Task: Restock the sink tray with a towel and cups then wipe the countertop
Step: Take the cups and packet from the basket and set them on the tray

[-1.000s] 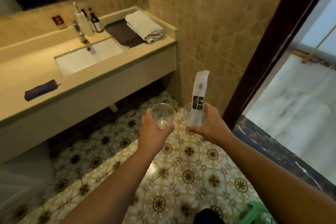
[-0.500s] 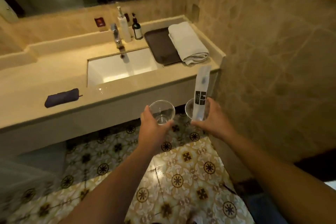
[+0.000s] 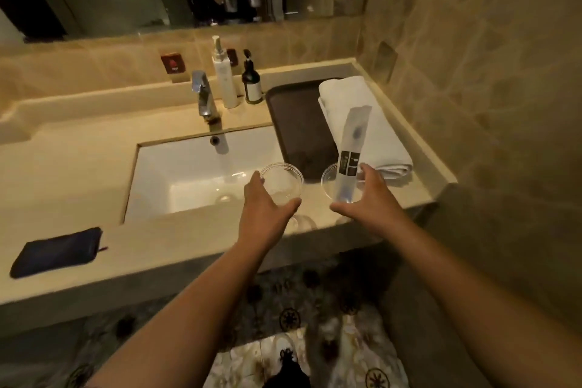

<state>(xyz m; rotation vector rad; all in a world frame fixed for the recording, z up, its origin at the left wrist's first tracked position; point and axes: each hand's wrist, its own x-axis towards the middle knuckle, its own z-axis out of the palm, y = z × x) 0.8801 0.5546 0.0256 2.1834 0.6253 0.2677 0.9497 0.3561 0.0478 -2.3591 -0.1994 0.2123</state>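
My left hand (image 3: 267, 208) is wrapped round a clear cup (image 3: 282, 183), thumb on one side and fingers curled on the other, holding it upright over the front edge of the basin (image 3: 195, 173). My right hand (image 3: 368, 201) grips a second clear cup (image 3: 338, 186) the same way, and a long sachet (image 3: 351, 148) stands in it, leaning toward 12 o'clock. Both cups are in the air, not yet set down

The dark tray (image 3: 296, 116) lies at about 12 to 1 o'clock from my fingers, just beyond them, its near end almost under the gap between the two cups. Its long axis runs away from me toward the wall, 6 to 12. The folded white towel (image 3: 362, 123) already lies along the tray's 3 o'clock edge, on the same line, so the bare strip left for the cups is the 9 o'clock side, next to the basin

I judge my left hand the nearer to that strip; my right cup sits close in front of the towel's near end and would have to go in at the tray's front corner. The soap bottles (image 3: 252, 82) stand at the tray's far 9 o'clock corner, well clear. A dark pouch (image 3: 56, 252) lies on the countertop (image 3: 72, 186) far off at 9 o'clock
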